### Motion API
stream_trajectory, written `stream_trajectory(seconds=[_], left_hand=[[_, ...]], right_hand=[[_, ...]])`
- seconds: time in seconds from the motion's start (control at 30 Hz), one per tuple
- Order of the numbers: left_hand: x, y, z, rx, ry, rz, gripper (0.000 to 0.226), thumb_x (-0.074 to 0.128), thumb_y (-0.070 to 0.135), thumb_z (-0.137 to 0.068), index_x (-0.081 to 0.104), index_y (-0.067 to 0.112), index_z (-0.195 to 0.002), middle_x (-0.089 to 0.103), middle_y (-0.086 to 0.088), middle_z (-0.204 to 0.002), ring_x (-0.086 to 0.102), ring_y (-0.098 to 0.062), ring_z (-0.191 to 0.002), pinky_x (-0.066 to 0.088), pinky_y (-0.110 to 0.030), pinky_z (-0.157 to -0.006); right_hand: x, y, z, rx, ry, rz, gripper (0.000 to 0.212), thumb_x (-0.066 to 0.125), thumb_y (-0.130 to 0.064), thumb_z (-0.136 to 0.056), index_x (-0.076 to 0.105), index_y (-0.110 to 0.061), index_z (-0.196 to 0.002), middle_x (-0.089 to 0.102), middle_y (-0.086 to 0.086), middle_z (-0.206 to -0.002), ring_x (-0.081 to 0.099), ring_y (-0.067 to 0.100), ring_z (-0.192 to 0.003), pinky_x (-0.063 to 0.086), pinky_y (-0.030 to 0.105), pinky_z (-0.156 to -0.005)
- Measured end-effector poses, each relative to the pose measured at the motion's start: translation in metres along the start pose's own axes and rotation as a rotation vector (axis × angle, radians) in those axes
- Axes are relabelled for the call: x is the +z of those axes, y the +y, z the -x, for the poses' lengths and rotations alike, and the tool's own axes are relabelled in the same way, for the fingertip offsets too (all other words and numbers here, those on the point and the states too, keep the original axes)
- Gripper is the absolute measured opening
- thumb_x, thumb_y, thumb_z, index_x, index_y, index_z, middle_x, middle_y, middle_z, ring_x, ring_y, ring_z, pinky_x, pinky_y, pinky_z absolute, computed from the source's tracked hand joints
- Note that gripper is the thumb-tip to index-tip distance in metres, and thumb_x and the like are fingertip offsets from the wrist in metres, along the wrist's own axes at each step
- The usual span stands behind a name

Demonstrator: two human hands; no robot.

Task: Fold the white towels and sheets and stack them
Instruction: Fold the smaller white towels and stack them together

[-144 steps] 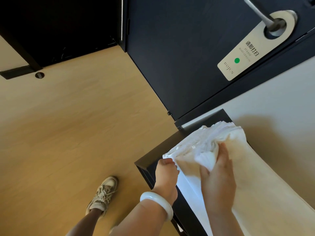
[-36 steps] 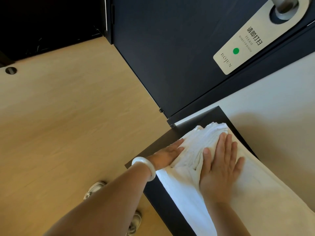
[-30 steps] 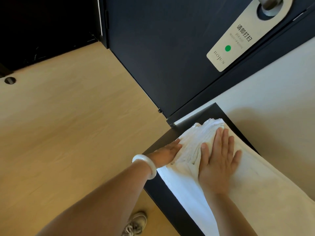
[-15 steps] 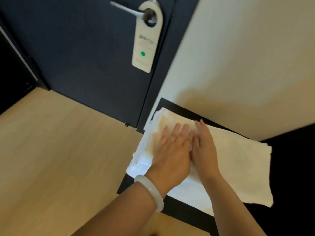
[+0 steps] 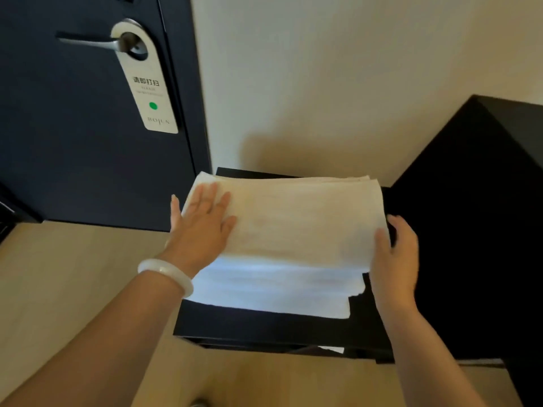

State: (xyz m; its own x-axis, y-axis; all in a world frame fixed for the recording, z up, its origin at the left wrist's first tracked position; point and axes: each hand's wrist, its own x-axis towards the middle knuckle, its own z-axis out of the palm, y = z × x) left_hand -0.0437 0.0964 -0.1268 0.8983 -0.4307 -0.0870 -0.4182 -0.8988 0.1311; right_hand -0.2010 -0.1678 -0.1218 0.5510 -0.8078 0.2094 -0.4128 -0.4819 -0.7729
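A folded white towel (image 5: 296, 224) lies flat on top of a stack of white linen on a low black table (image 5: 264, 327). My left hand (image 5: 202, 227), with a pale bangle on the wrist, presses flat on the towel's left end, fingers spread. My right hand (image 5: 396, 257) is at the stack's right edge, thumb on top of the towel and fingers curled around the side, so it grips that edge. The lower layers show as a bluish-white band along the front.
A dark door (image 5: 73, 148) with a lever handle (image 5: 91, 44) and a hanging door sign (image 5: 147, 80) stands at the left. A cream wall (image 5: 323, 69) backs the table. A taller black cabinet (image 5: 476, 230) stands at the right. Wooden floor (image 5: 58, 283) lies to the left and front.
Both hands were together on the towel's middle-left. My right hand has slid across to the right edge and taken hold of it, while my left stays flat on the left end. The view has turned rightward.
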Motion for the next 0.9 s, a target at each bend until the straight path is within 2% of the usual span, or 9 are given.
stream_trajectory(seconds=[0.07, 0.13, 0.17, 0.23, 0.33, 0.47, 0.6, 0.7, 0.9], left_hand=[[0.003, 0.019, 0.031, -0.066, 0.259, 0.235, 0.052, 0.033, 0.038, -0.104, 0.028, 0.025, -0.154, 0.013, 0.002, -0.164, 0.008, -0.018, -0.151, 0.010, -0.047, -0.122], [0.012, 0.047, 0.073, -0.154, 0.462, 0.680, 0.033, 0.050, 0.024, -0.099, 0.056, 0.032, -0.130, 0.045, 0.015, -0.142, 0.040, -0.006, -0.132, 0.038, -0.030, -0.106], [0.019, 0.060, 0.091, -0.235, 0.446, 0.891, 0.024, 0.054, 0.021, -0.097, 0.061, 0.036, -0.115, 0.054, 0.021, -0.125, 0.049, -0.001, -0.117, 0.044, -0.022, -0.095], [0.035, 0.081, 0.113, -0.465, 0.200, 1.339, 0.014, 0.058, 0.018, -0.097, 0.063, 0.028, -0.104, 0.065, 0.011, -0.108, 0.063, -0.008, -0.103, 0.051, -0.024, -0.086], [0.045, 0.088, 0.112, -0.691, -0.021, 1.826, 0.014, 0.061, 0.010, -0.096, 0.062, 0.008, -0.109, 0.072, -0.013, -0.105, 0.072, -0.026, -0.096, 0.057, -0.034, -0.085], [0.037, 0.097, 0.094, -0.660, -0.011, 2.046, 0.015, 0.059, 0.007, -0.096, 0.065, -0.002, -0.107, 0.073, -0.021, -0.101, 0.073, -0.031, -0.094, 0.061, -0.035, -0.081], [0.028, 0.139, 0.083, -0.665, -0.218, 2.148, 0.022, 0.062, 0.009, -0.094, 0.064, -0.005, -0.111, 0.072, -0.024, -0.105, 0.072, -0.032, -0.096, 0.058, -0.038, -0.087], [0.022, 0.162, 0.078, -0.668, -0.326, 2.185, 0.026, 0.065, 0.016, -0.092, 0.064, -0.007, -0.106, 0.072, -0.025, -0.101, 0.072, -0.033, -0.095, 0.056, -0.042, -0.089], [0.016, 0.171, 0.070, -0.734, -0.253, 2.260, 0.020, 0.066, 0.013, -0.092, 0.063, -0.003, -0.104, 0.073, -0.026, -0.096, 0.073, -0.035, -0.088, 0.060, -0.043, -0.078]], right_hand=[[-0.017, 0.016, 0.037, 0.285, 0.075, -0.287, 0.028, 0.053, -0.016, -0.100, 0.055, -0.033, -0.122, 0.060, -0.006, -0.123, 0.058, 0.014, -0.116, 0.046, 0.021, -0.084], [-0.024, 0.035, 0.067, 0.591, -0.074, -0.563, 0.025, 0.060, -0.007, -0.093, 0.062, -0.025, -0.110, 0.071, -0.003, -0.104, 0.069, 0.017, -0.101, 0.052, 0.024, -0.080], [-0.023, 0.041, 0.077, 0.717, -0.195, -0.715, 0.026, 0.064, -0.003, -0.090, 0.065, -0.019, -0.111, 0.075, 0.001, -0.100, 0.072, 0.019, -0.097, 0.057, 0.027, -0.078], [-0.022, 0.047, 0.084, 0.814, -0.363, -0.964, 0.031, 0.069, -0.004, -0.085, 0.065, -0.011, -0.115, 0.075, 0.007, -0.105, 0.073, 0.022, -0.098, 0.061, 0.030, -0.075], [-0.022, 0.052, 0.067, 0.687, -0.324, -1.080, 0.035, 0.071, -0.013, -0.086, 0.066, -0.013, -0.121, 0.072, 0.009, -0.115, 0.071, 0.024, -0.105, 0.060, 0.033, -0.080], [-0.019, 0.048, 0.031, 0.557, -0.261, -0.946, 0.023, 0.074, -0.035, -0.084, 0.072, -0.028, -0.106, 0.075, 0.002, -0.107, 0.073, 0.021, -0.099, 0.060, 0.034, -0.079], [-0.007, 0.047, 0.023, 0.714, -0.246, -0.985, 0.041, 0.081, -0.025, -0.077, 0.065, -0.011, -0.113, 0.076, 0.010, -0.097, 0.074, 0.029, -0.090, 0.061, 0.033, -0.066], [-0.004, 0.044, 0.021, 0.731, -0.194, -1.014, 0.040, 0.081, -0.021, -0.078, 0.065, -0.010, -0.113, 0.077, 0.009, -0.094, 0.075, 0.028, -0.087, 0.061, 0.033, -0.064], [-0.025, 0.022, -0.012, 0.608, -0.122, -0.829, 0.017, 0.076, -0.026, -0.084, 0.066, -0.020, -0.097, 0.075, 0.001, -0.086, 0.075, 0.017, -0.076, 0.059, 0.026, -0.058]])
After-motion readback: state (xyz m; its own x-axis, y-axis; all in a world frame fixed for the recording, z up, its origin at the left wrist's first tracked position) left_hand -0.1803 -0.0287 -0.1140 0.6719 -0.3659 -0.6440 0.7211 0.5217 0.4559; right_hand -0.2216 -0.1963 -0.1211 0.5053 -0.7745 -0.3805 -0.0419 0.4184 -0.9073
